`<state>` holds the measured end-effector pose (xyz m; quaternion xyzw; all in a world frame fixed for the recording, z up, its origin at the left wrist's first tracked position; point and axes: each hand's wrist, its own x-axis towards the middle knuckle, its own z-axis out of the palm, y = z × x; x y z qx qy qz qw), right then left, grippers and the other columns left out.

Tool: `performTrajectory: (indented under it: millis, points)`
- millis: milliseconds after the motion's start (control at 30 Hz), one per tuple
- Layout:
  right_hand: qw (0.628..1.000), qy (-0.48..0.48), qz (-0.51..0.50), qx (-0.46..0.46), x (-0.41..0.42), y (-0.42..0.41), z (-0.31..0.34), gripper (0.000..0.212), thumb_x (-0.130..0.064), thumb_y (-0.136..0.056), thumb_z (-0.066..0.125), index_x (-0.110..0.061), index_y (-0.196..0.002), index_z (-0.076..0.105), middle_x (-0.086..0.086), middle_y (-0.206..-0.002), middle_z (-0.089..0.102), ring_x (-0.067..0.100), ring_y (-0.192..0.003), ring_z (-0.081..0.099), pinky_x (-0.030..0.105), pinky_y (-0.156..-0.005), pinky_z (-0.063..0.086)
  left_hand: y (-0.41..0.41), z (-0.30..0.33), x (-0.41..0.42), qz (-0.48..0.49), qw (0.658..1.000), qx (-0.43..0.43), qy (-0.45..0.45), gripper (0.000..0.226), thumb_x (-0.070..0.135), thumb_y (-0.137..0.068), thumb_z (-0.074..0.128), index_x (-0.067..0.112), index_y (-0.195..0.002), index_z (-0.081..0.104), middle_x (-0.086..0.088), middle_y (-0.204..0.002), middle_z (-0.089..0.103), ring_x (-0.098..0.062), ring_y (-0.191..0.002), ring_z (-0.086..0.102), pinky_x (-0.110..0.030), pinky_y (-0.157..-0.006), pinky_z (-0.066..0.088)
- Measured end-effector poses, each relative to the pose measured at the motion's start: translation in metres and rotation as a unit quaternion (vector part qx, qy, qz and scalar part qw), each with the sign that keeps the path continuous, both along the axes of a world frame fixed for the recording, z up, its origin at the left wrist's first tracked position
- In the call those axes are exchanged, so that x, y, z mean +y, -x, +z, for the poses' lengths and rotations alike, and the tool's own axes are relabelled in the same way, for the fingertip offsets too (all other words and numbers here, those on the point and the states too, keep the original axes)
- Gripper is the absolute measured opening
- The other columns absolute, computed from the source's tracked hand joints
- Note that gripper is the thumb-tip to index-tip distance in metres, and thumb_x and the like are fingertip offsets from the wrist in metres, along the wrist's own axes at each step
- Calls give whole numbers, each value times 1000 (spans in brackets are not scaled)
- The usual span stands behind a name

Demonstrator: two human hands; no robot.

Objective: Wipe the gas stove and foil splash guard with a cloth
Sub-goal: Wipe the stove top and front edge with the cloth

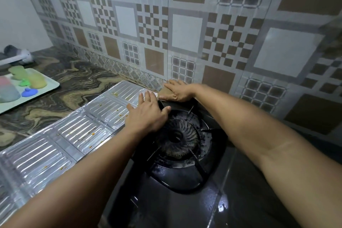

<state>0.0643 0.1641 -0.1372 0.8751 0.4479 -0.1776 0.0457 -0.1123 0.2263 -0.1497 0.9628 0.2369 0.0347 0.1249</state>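
One head-worn wide-angle camera looks forward and down, close over the black glass gas stove (185, 181), facing the far patterned tile wall (185, 29).

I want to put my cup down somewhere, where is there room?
The marbled counter is bare between the tray, the foil splash guard and the tiled wall. The tray is crowded with coloured things. Both hands, left hand and right hand, crowd the stove burner.

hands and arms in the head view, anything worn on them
Nothing worn that shows: the left hand and right hand are bare, with no gloves, rings, watch or bracelets in view. Both forearms are uncovered, no sleeves reaching into the picture.
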Motion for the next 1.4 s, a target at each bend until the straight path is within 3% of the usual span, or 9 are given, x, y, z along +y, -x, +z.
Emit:
performTrajectory:
  millis: [300, 400, 500, 667, 867, 1033, 1133, 1300, 1400]
  points:
    - [997, 24, -70, 37, -77, -7, 6, 86, -63, -94, 26, -17, -151, -18, 11, -162, -11, 36, -147, -10, 49, -117, -11, -3, 0, 1, 7, 1000, 7, -8, 82, 60, -93, 25, 7, -153, 7, -7, -163, 5, -26, -150, 2, -66, -112, 12]
    - [993, 20, -116, 31, -119, 4, 0, 92, -76, -83, 19, -25, -152, -17, 7, -162, -15, 39, -145, -18, 59, -116, -11, -4, -1, 1, 8, 1000, 11, -9, 79, 58, -94, 25, 7, -153, 11, -6, -163, 7, -27, -150, 4, -67, -111, 13]
    - [988, 5, -151, -12, -158, 28, -7, 79, -77, -84, 11, -40, -149, -18, -4, -160, -21, 35, -146, -18, 67, -110, -14, -1, 0, -2, -2, 1000, 6, -4, 76, 55, -95, 25, 9, -153, 11, -6, -163, 8, -28, -150, 6, -68, -111, 13]
    - [985, 10, -166, -43, -209, 75, -6, 63, -65, -94, 8, -44, -147, -20, -10, -157, -27, 28, -146, -21, 63, -111, -18, 3, 2, -1, -15, 1000, -8, -7, 72, 53, -96, 25, 9, -152, 12, -6, -162, 12, -30, -149, 10, -68, -110, 13]
    - [987, 38, -156, -26, -240, 179, 5, 66, -59, -97, 14, -33, -151, -14, -7, -159, -22, 25, -146, -23, 57, -115, -15, 1, 1, -1, -34, 999, -8, 2, 74, 52, -96, 29, 7, -152, 12, -8, -162, 10, -31, -148, 11, -68, -110, 16]
    - [960, 41, -273, -52, -222, 136, 12, 70, -55, -98, 15, -19, -154, -6, 7, -162, -13, 34, -148, -11, 54, -119, -3, 8, 13, -15, -84, 992, -29, -91, 72, 49, -97, 33, 7, -152, 14, -11, -163, 4, -31, -150, 0, -67, -113, 7]
    - [962, -16, -262, -78, -211, 115, 10, 69, -42, -100, 24, -5, -153, 1, 12, -162, -13, 30, -149, -13, 48, -120, -3, 15, 19, -48, -165, 980, -53, -95, 71, 54, -96, 31, 11, -152, 20, -9, -163, 5, -27, -150, -1, -63, -116, 2]
    - [972, -43, -226, -48, -217, 131, -10, 64, -37, -97, 26, -24, -155, 1, 10, -162, -11, 25, -149, -11, 45, -120, -5, 31, 8, -92, -278, 959, -41, -39, 63, 51, -98, 27, 13, -149, 29, -5, -163, 8, -22, -150, 0, -62, -115, 0]
    - [979, -45, -196, -24, -215, 181, -11, 74, -39, -90, 24, -14, -154, -5, 9, -162, -12, 19, -149, -13, 40, -121, -8, 34, -1, -92, -270, 961, -58, -18, 49, 42, -101, 22, 16, -137, 43, -3, -162, 17, -23, -150, 5, -67, -113, 5]
